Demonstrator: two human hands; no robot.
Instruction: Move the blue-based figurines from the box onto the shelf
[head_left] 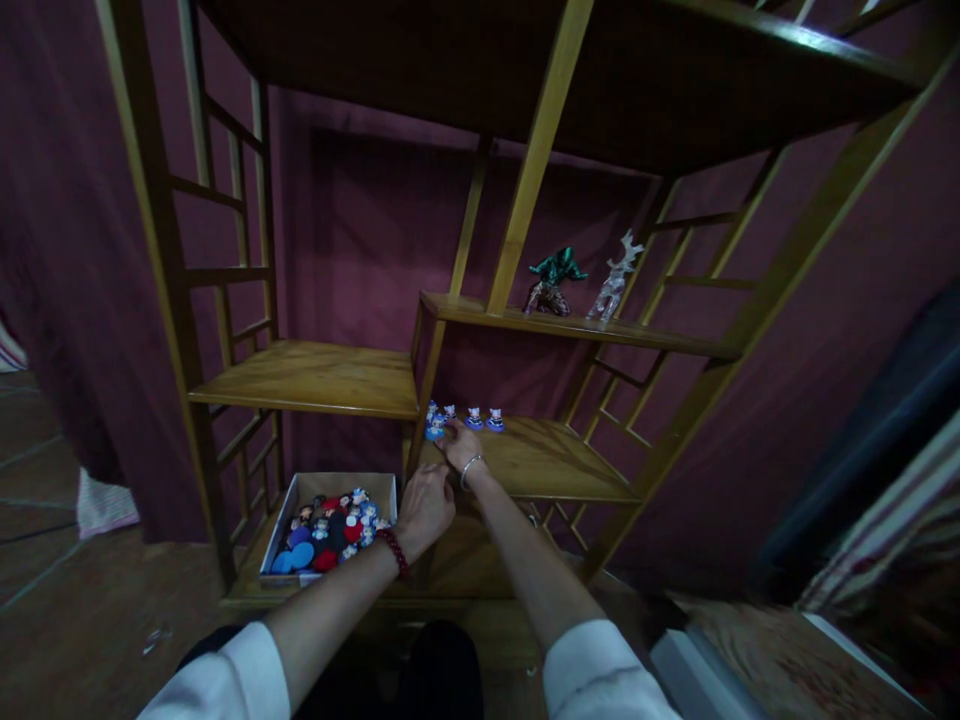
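My right hand [461,450], with a silver bracelet at the wrist, reaches onto the lower right shelf [555,455]. Its fingers close on a small blue-and-white figurine [435,430] at the shelf's left end, by the upright post. Behind and beside it stand similar figurines, among them one [474,418] and another [495,419] on purple bases. Lower and to the left, my left hand [427,508], wearing a dark red bead bracelet, is curled in front of the post; what it holds, if anything, is hidden. An open white box [345,484] full of small figurines sits left of it.
A dark green figure [556,280] and a clear deer figurine [615,278] stand on the shelf above. A wooden shelf board [315,375] lies over the box. Wooden posts [427,385] and side lattices frame the unit. Purple curtain [67,250] hangs at left.
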